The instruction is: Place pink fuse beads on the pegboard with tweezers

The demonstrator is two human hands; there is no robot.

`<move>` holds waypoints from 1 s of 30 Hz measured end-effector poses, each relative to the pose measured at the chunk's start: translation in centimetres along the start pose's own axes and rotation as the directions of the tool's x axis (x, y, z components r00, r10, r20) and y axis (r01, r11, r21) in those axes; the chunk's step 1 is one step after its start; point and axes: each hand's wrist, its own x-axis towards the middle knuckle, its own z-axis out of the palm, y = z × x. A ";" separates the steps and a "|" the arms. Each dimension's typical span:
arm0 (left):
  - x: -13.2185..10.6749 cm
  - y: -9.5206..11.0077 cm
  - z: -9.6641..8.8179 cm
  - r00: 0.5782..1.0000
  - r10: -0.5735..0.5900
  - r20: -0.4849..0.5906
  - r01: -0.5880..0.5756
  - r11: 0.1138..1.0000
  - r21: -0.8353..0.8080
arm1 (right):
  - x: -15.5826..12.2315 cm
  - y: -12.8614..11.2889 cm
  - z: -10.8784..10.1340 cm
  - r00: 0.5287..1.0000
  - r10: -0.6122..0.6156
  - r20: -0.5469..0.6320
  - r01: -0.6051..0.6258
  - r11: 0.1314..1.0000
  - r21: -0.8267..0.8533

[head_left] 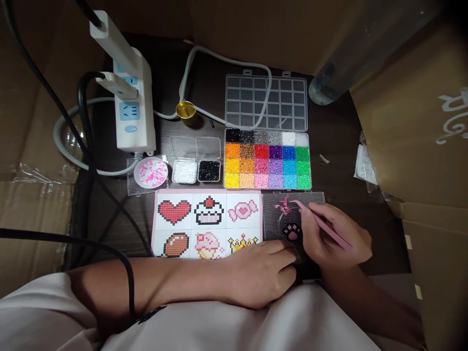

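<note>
My right hand is closed on pink tweezers, whose tip reaches a pink bead figure at the top of a clear pegboard. A pink-and-black paw shape sits lower on the same board. My left hand lies across my lap with its fingers curled at the board's near left corner, touching its edge; whether it holds anything is hidden. A pattern sheet with heart, cupcake, candy and crown pictures lies left of the board.
An open bead box with many coloured compartments stands behind the board, its lid flipped back. Two small boxes of white and black beads, a dish of pink beads, a power strip with cables and cardboard walls surround the table.
</note>
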 end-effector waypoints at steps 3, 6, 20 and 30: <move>0.0 -0.1 -0.2 1.000 -0.001 0.001 0.001 1.000 -0.006 | -0.5 0.7 0.2 0.992 0.065 -0.111 -0.068 0.998 -0.016; -0.1 -0.1 -0.2 1.000 -0.005 -0.002 0.005 1.000 -0.015 | -0.7 1.2 0.3 0.950 0.279 -0.140 -0.276 0.960 0.038; -0.5 -0.3 0.0 0.998 -0.029 -0.052 0.027 0.999 -0.039 | 0.3 2.1 0.3 0.787 0.614 0.053 -0.584 0.715 0.384; -0.4 -0.2 -0.1 0.999 -0.027 -0.046 0.026 0.999 -0.042 | 1.1 2.2 -0.4 0.925 0.328 0.193 -0.379 0.842 0.384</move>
